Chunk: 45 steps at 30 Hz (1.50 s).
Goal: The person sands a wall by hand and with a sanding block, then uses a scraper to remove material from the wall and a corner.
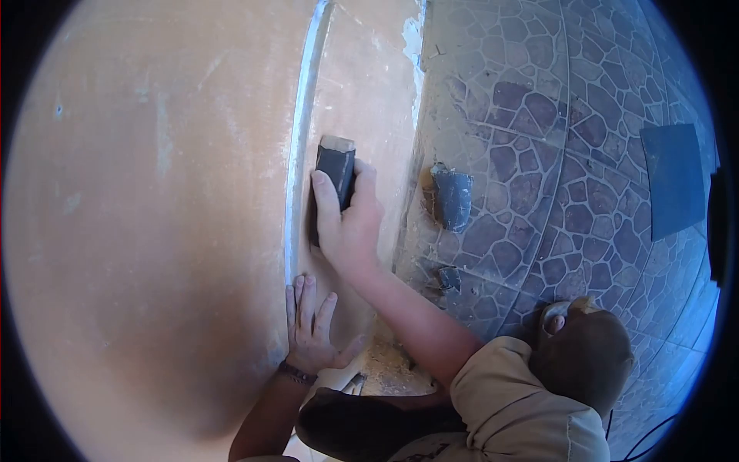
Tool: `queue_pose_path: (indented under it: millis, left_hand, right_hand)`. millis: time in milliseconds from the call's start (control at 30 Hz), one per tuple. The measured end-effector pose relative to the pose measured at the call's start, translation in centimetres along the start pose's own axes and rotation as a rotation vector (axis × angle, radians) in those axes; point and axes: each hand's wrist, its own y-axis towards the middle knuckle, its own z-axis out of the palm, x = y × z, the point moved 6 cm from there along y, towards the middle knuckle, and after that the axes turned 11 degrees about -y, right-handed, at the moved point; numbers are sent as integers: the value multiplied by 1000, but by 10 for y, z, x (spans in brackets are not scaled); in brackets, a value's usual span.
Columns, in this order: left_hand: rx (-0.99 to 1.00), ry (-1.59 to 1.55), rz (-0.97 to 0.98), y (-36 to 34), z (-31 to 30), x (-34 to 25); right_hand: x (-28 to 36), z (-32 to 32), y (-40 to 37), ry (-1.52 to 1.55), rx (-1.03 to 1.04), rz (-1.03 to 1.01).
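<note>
My right hand (352, 223) is closed round a block wrapped in dark sandpaper (336, 171), its pale end showing at the top. The block lies against the tan surface (369, 85), just right of a raised bluish-white strip (301, 131). Below it, my left hand (312, 331) rests on the same surface with its fingers spread and nothing in it. Its fingertips are close to the lower end of the strip. A dark bracelet (297, 373) circles the left wrist.
On the stone-patterned floor (523, 169) to the right lie a curled dark piece (453, 199), a smaller scrap (449, 279) and a flat dark sheet (673, 181). Pale dust lines the floor's edge. A black cable (650, 437) runs at the lower right.
</note>
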Motion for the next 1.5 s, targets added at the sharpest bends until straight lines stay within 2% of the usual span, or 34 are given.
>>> queue_pose_path:
  millis: [100, 167, 267, 333, 367, 433, 500, 567, 633, 700, 733, 767, 867, 900, 933, 1033, 1100, 1133, 1200, 1267, 1300, 1367, 1433, 1500]
  left_hand:
    - [-1, -5, 3, 1, 0, 0]
    - [14, 14, -12, 4, 1, 1]
    - [38, 26, -19, 0, -1, -1]
    - [32, 27, -11, 4, 2, -1]
    - [40, 27, -13, 2, 2, -2]
    - [45, 39, -10, 1, 2, 0]
    - [32, 49, -3, 1, 3, 0]
    - [34, 52, -10, 1, 5, 0]
    - [50, 59, -18, 2, 3, 0]
    - [80, 68, -26, 1, 4, 0]
    - [89, 74, -34, 2, 5, 2]
    - [104, 82, -47, 1, 6, 2]
    - [117, 90, -57, -3, 6, 2]
    - [98, 90, -49, 0, 7, 2]
    - [109, 90, -54, 1, 7, 1]
    - [141, 97, -58, 5, 7, 0]
    - [185, 108, -73, 1, 6, 1]
    - [191, 104, -78, -1, 5, 0]
    - [176, 97, -82, 2, 6, 0]
    - [169, 98, -71, 5, 6, 0]
    - [165, 98, -69, 5, 6, -2]
    - [180, 97, -70, 3, 6, -3]
    - [190, 97, -71, 7, 6, -1]
    - [230, 87, -94, 4, 7, -1]
  right_hand:
    - [2, -3, 64, -119, 84, 74]
    - [-13, -5, 155, -259, -46, 59]
    - [-13, -6, 138, -245, -57, -27]
    - [-11, -11, 62, -181, 26, 24]
    - [-16, -10, 34, -128, -4, -48]
    - [-13, -8, 45, -139, 13, -24]
    - [-11, -7, 122, -243, -28, -31]
    - [-4, -7, 187, -106, 76, 168]
    - [-2, -9, 176, -314, -9, -90]
    - [6, -14, 104, -233, 51, -163]
    - [2, -12, 75, -203, 59, -120]
    - [6, -7, 67, -185, -49, -176]
    - [4, 4, 141, -166, -86, -102]
    - [9, 2, 178, -235, -134, -35]
    - [12, 1, 204, -164, -23, 140]
    - [26, 7, 171, -211, -123, -36]
    - [36, 11, 104, -90, -58, -45]
    - [35, 12, 103, -81, -58, -48]
    - [38, 16, 111, -63, -58, -82]
    - [41, 14, 183, -179, -133, -52]
    - [34, 17, 221, -172, -30, 49]
    - [38, 9, 216, -135, 28, 67]
    - [29, 13, 153, -154, -57, -64]
    - [27, 10, 85, -31, -104, -120]
